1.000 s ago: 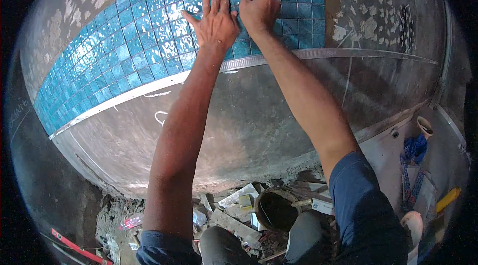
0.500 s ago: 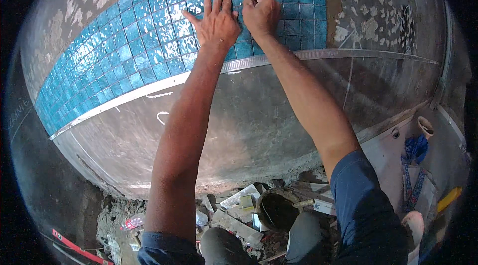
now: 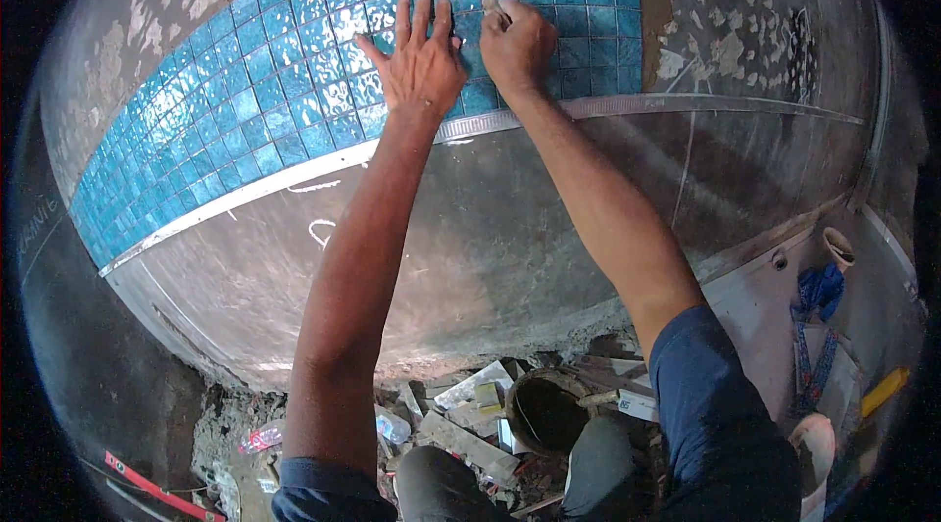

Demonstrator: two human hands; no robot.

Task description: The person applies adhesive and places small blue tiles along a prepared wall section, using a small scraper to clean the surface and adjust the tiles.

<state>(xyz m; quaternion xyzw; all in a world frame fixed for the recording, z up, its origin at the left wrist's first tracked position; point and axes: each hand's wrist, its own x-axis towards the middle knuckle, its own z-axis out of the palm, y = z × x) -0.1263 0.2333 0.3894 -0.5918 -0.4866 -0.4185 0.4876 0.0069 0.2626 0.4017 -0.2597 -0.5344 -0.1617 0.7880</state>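
Observation:
Glossy blue square mosaic tiles (image 3: 257, 61) cover a band of the wall. Against them my left hand (image 3: 420, 71) lies flat with its fingers spread, holding nothing. Just to its right, my right hand (image 3: 520, 47) is closed around a small pale tool with a pointed tip (image 3: 490, 2). Most of that tool is hidden inside the fist, so its exact kind does not show. The tip rests on or close to a joint between tiles. Below both wrists a pale metal strip (image 3: 470, 126) runs along the tiles' lower edge.
Rubble and offcuts (image 3: 470, 439) litter the floor around my knees, with a dark bucket (image 3: 545, 412) among them. A red level (image 3: 162, 488) lies at lower left. Rough, adhesive-spotted wall (image 3: 730, 22) borders the tiles at right. A blue cloth (image 3: 821, 289) and yellow tool (image 3: 884, 392) lie lower right.
Both hands have shifted slightly down the tiles toward the metal strip. The left stays spread, and the right keeps its grip on the small pointed tool.

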